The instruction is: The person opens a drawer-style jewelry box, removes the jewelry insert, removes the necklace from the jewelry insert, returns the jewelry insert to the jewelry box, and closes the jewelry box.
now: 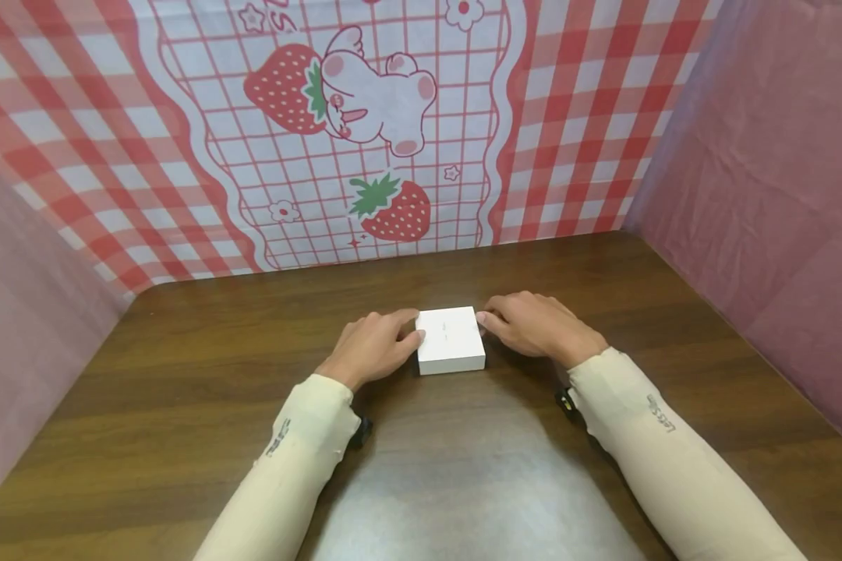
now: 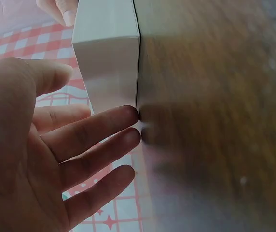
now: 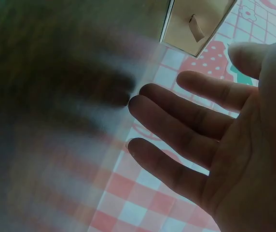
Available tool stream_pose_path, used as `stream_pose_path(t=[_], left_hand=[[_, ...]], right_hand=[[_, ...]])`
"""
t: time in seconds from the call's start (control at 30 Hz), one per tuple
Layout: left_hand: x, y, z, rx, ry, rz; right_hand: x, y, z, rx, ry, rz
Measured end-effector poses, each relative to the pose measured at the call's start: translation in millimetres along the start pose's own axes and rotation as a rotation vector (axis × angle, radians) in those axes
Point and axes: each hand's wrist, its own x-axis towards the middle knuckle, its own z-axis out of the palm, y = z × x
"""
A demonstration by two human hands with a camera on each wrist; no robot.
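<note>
A flat white box (image 1: pixel 451 336) with small faint print on its lid lies on the wooden table (image 1: pixel 442 460). My left hand (image 1: pixel 375 347) is at its left side, thumb and fingertips close to the edge; whether they touch it I cannot tell. In the left wrist view these fingers (image 2: pixel 99 128) are extended and spread. My right hand (image 1: pixel 533 323) is by the box's right side. Its fingers (image 3: pixel 176 130) reach out loosely, apart from the box in the right wrist view. There, a small tab (image 3: pixel 196 29) sticks out from the box's side wall.
A red-and-white checked cloth (image 1: pixel 575 101) with strawberries and a cartoon animal hangs behind the table. Pink cloth (image 1: pixel 765 171) hangs on the right, and more pale pink cloth (image 1: pixel 28 312) is on the left.
</note>
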Motion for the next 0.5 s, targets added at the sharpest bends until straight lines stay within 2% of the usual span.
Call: stream_pose_path(t=[0.3, 0.5], left_hand=[[0.1, 0.7, 0.6, -0.003, 0.007, 0.03], [-0.1, 1.1, 1.3, -0.006, 0.004, 0.029]], right_hand=[[0.0, 1.2, 1.1, -0.021, 0.005, -0.028], [-0.4, 1.1, 0.1, -0.026, 0.009, -0.048]])
